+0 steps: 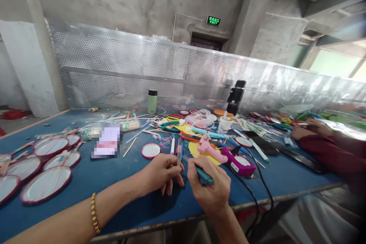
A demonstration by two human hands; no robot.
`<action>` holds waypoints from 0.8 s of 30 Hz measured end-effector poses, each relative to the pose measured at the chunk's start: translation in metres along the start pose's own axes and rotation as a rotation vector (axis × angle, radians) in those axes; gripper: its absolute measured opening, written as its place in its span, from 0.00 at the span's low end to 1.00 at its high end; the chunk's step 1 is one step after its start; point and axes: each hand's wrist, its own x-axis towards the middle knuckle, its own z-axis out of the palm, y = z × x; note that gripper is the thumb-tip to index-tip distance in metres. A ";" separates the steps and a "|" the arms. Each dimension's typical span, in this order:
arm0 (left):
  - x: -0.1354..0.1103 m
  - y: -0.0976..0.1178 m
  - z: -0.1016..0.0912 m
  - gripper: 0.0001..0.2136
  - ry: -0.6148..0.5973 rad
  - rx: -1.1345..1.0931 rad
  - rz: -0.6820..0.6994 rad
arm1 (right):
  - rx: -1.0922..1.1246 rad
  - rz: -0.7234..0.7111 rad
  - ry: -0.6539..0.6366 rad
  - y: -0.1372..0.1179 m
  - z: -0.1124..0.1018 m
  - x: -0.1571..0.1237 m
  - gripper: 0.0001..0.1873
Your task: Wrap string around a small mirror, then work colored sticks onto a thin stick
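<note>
My left hand (162, 173) pinches a thin flat stick (179, 152) upright over the blue table (120, 194). A gold bracelet (94, 213) is on that wrist. Right beside it, my right hand (210, 190) is closed round a teal pen-like tool (200, 172), whose tip points toward the stick. Just behind the hands lie a pink glue gun (210, 148) on a yellow disc (195, 149) and a magenta box (238, 162) with black cables.
Several red-rimmed round mirrors (45, 183) lie at the left, a small one (151, 150) nearer the middle. A green bottle (152, 101), a white cup (224, 124) and scattered craft bits fill the back. Another person's hands and dark red sleeve (323, 148) rest at the right.
</note>
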 end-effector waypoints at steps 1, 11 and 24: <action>0.000 0.000 0.000 0.08 0.001 0.000 0.007 | 0.006 0.001 -0.005 0.000 0.000 0.000 0.07; 0.000 0.002 0.000 0.07 -0.010 -0.002 0.030 | 0.005 0.004 -0.023 0.000 0.000 -0.001 0.07; -0.001 0.002 0.000 0.07 0.011 -0.001 0.011 | 0.007 -0.008 -0.031 -0.001 -0.001 -0.001 0.07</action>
